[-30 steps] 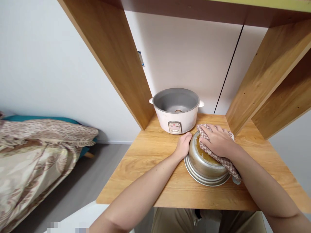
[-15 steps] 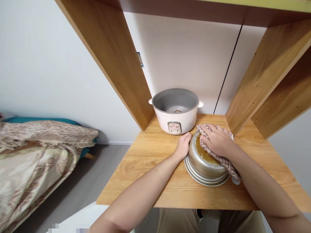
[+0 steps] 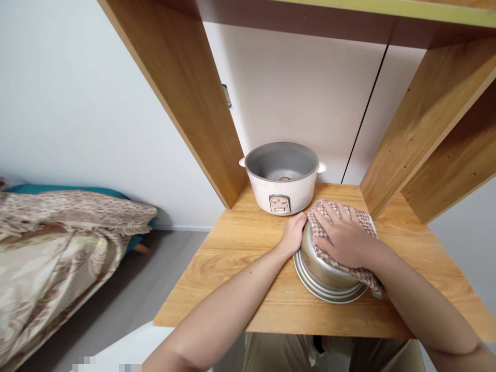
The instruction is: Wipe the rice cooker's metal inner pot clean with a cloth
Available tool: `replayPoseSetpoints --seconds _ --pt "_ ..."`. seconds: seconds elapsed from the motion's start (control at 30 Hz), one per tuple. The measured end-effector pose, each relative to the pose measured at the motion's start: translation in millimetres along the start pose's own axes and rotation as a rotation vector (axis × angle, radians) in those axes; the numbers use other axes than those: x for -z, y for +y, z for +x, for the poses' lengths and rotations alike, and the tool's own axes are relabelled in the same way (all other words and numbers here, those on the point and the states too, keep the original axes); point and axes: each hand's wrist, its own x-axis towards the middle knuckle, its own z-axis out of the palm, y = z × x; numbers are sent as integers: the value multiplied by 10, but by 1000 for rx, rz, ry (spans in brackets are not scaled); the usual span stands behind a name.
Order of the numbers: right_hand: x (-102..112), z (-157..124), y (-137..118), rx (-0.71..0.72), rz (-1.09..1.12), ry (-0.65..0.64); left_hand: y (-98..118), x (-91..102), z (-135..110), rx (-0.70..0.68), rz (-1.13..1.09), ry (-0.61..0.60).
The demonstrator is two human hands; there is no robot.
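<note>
A metal inner pot lies upside down on the wooden table, rim on the wood. My right hand lies flat on a checked brown-and-white cloth, pressing it onto the pot's upturned bottom. My left hand rests against the pot's left side, fingers curled on the metal. Just behind stands a white rice cooker body, lidless and empty inside.
Wooden shelf uprights rise at left and right of the table, with a shelf board overhead. A bed with a patterned brown cover stands at the left over a grey floor.
My right hand slid the cloth leftward over the pot's bottom, covering the brown stained patch seen before. The left hand stays on the pot's side.
</note>
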Motion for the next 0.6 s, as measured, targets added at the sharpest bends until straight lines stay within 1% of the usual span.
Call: replayPoseSetpoints --seconds 0.1,0.2,0.4,0.47,0.53,0.6 --pt "5 -55 -75 40 27 -34 31 -1 0 -21 -26 -38" --pt "8 -67 -107 30 50 -42 59 -2 2 -29 -35 -54" --pt "-10 -38 -143 -148 48 -1 22 8 6 -14 20 -11" --pt "-26 -35 -157 -178 33 14 3 9 6 -7 31 7" --pt "-40 -39 -161 -167 18 31 -3 8 6 -8 34 11" --pt "-41 -45 -152 -114 15 40 4 7 8 -19 26 -3"
